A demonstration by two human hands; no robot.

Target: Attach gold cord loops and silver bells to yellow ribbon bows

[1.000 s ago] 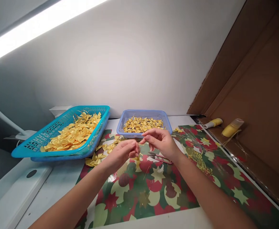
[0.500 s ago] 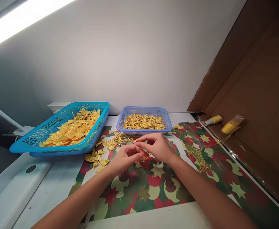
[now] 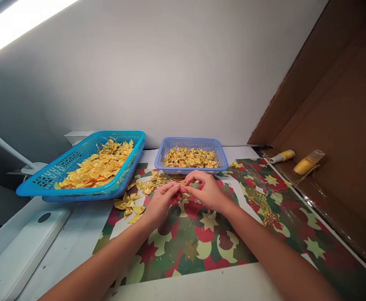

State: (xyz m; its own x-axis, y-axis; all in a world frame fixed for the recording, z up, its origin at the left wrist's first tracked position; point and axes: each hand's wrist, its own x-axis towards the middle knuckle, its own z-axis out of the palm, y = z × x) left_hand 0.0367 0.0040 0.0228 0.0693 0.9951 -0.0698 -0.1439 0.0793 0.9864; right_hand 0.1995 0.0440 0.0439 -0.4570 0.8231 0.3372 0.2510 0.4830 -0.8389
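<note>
My left hand (image 3: 161, 204) and my right hand (image 3: 207, 193) meet over the middle of the patterned sheet (image 3: 203, 246), thumbs and fingertips pinched together. A bit of gold shows by the fingertips, but what they hold is too small and too covered to make out. Just behind the hands lies a bundle of gold cords (image 3: 164, 179), partly hidden by them. Yellow ribbon bows (image 3: 129, 205) lie to the left of my left hand. A thin loose strand (image 3: 194, 216) rests on the sheet below the right hand.
A turquoise basket (image 3: 47, 191) of yellow bows stands at the left, and a blue-violet basket (image 3: 191, 170) of gold bows at the back. Tangled gold cords (image 3: 266, 209) lie right. Beyond are two thread spools (image 3: 283, 156) by cardboard (image 3: 336, 108). A white device (image 3: 29, 246) sits front left.
My left hand has turned, its fingers now closed tighter against the right fingertips. Both hands stay close together. The whole view has shifted slightly.
</note>
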